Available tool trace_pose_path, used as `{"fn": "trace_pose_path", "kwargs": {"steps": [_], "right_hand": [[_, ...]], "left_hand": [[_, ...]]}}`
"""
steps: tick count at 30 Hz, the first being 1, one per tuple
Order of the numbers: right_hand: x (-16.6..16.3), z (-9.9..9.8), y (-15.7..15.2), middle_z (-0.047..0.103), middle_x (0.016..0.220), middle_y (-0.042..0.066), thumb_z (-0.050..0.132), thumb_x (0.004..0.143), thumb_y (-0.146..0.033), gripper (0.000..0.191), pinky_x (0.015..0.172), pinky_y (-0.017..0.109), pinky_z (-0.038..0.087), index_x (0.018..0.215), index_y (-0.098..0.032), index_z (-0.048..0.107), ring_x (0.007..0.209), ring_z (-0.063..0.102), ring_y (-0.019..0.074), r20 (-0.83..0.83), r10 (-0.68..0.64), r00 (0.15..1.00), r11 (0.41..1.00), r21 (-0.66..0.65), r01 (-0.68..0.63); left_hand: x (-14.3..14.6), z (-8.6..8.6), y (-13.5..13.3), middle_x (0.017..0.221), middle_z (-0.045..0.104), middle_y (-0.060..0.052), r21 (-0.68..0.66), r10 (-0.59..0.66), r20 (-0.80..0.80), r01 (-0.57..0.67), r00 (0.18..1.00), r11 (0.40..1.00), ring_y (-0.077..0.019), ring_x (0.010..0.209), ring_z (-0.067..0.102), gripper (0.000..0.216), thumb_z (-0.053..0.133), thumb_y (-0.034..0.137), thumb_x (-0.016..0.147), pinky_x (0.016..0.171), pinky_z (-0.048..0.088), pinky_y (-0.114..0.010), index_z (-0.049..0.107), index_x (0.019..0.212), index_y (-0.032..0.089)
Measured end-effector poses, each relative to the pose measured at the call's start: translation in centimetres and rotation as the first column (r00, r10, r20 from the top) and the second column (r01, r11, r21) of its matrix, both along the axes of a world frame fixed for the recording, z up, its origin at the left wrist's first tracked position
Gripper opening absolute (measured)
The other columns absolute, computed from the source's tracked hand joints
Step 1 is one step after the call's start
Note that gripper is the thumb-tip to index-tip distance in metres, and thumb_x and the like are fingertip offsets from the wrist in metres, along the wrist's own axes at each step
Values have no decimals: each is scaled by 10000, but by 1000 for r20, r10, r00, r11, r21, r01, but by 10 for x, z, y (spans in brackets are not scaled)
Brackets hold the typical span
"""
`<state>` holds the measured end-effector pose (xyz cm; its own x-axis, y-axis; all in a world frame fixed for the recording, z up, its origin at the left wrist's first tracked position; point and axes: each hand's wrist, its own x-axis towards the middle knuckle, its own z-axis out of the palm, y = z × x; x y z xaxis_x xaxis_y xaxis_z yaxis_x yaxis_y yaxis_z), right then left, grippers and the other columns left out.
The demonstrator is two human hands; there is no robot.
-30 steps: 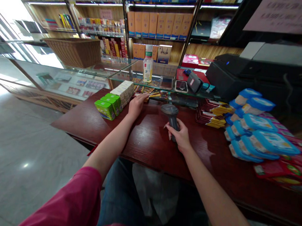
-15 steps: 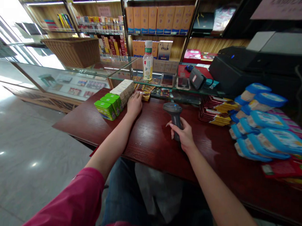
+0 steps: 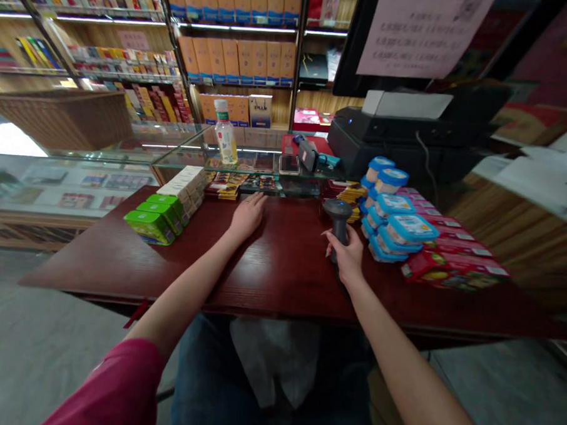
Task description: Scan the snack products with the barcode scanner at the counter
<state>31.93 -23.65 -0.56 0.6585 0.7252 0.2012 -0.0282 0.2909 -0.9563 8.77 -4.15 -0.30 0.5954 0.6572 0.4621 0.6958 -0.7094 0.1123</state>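
Note:
My right hand (image 3: 348, 256) is wrapped round the handle of a dark grey barcode scanner (image 3: 339, 210), held upright over the right part of the brown desk (image 3: 281, 262). My left hand (image 3: 248, 215) rests on the desk with its fingers stretched forward, holding nothing. Left of it stands a row of white boxes (image 3: 184, 182) with green boxes (image 3: 154, 219) at its near end. Beyond its fingertips lie flat brown and gold packets (image 3: 226, 186). To the right of the scanner are stacked blue-lidded tubs (image 3: 398, 227) and more red and gold packets (image 3: 354, 193).
A glass counter (image 3: 183, 147) borders the desk's far side, with a drink bottle (image 3: 225, 135) on it. A wicker basket (image 3: 62, 116) stands at left. Red boxes (image 3: 455, 264) lie at right, before a black machine (image 3: 385, 142). Stocked shelves (image 3: 238, 54) line the back.
My view has swung to the right. My left hand has moved away from the white boxes, rightward across the desk. The right hand still grips the scanner, now nearer the packets and tubs.

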Motion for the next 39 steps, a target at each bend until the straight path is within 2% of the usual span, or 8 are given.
{"fn": "trace_pose_path", "kwargs": {"steps": [4, 10, 14, 18, 22, 25, 32, 39], "right_hand": [[24, -5, -14, 687, 774, -44, 885, 644, -411, 463, 362, 226, 427, 961, -218, 608, 393, 499, 67, -43, -75, 996, 996, 35, 77], [30, -10, -8, 673, 743, -53, 850, 660, -398, 409, 360, 220, 416, 936, -232, 597, 391, 492, 65, -119, -104, 987, 992, 54, 111], [32, -8, -9, 686, 758, -51, 849, 670, -408, 409, 369, 219, 415, 942, -232, 599, 395, 495, 63, -144, -80, 986, 994, 65, 90], [28, -2, -16, 747, 845, -7, 876, 686, -420, 405, 386, 230, 439, 936, -214, 633, 410, 514, 66, -114, 66, 991, 996, 68, -59], [7, 3, -15, 754, 811, 18, 880, 719, -445, 390, 387, 240, 435, 931, -193, 672, 421, 520, 81, -10, 324, 946, 946, -15, -324], [-21, 3, -1, 753, 808, 22, 884, 713, -454, 418, 373, 244, 416, 972, -196, 682, 415, 513, 88, 52, 474, 879, 880, -54, -471], [-64, -8, 32, 703, 756, -9, 895, 676, -490, 484, 347, 246, 392, 1003, -219, 663, 392, 484, 84, 71, 501, 862, 864, -94, -495], [-59, 0, 25, 703, 811, -9, 896, 697, -506, 511, 372, 242, 422, 1057, -209, 687, 433, 500, 79, 52, 519, 853, 853, -104, -512]], "left_hand": [[103, -1, -35, 1618, 529, -125, 36, -308, 14, 307, 951, 951, -221, 1526, 476, 546, 491, 141, 1004, 1277, 398, -388, 515, 1549, 146], [194, 4, -60, 1595, 548, -150, -29, -304, 94, 308, 948, 951, -241, 1525, 478, 501, 502, 95, 1023, 1291, 375, -372, 549, 1521, 77], [173, -1, -59, 1486, 661, -111, -119, -218, 286, 261, 933, 958, -234, 1428, 590, 418, 520, 96, 1032, 1219, 464, -358, 679, 1412, 167], [113, -6, -45, 1310, 770, -85, -313, 3, 594, 227, 805, 922, -258, 1217, 733, 320, 617, 158, 1014, 1097, 568, -371, 766, 1292, 214], [50, -8, -27, 1132, 819, -105, -613, 378, 753, 364, 539, 701, -234, 938, 801, 264, 675, 175, 982, 942, 657, -413, 778, 1221, 128], [19, -8, -20, 1035, 820, -110, -647, 501, 762, 500, 410, 576, -175, 812, 785, 270, 697, 169, 974, 920, 667, -409, 762, 1220, 77], [7, -9, -11, 1066, 804, -104, -619, 575, 770, 540, 276, 570, -160, 882, 758, 200, 770, 174, 916, 916, 662, -375, 797, 1096, 93], [12, -19, -6, 1023, 813, -102, -609, 548, 785, 528, 290, 592, -128, 782, 749, 255, 677, 102, 930, 825, 638, -291, 785, 1161, 85]]}}
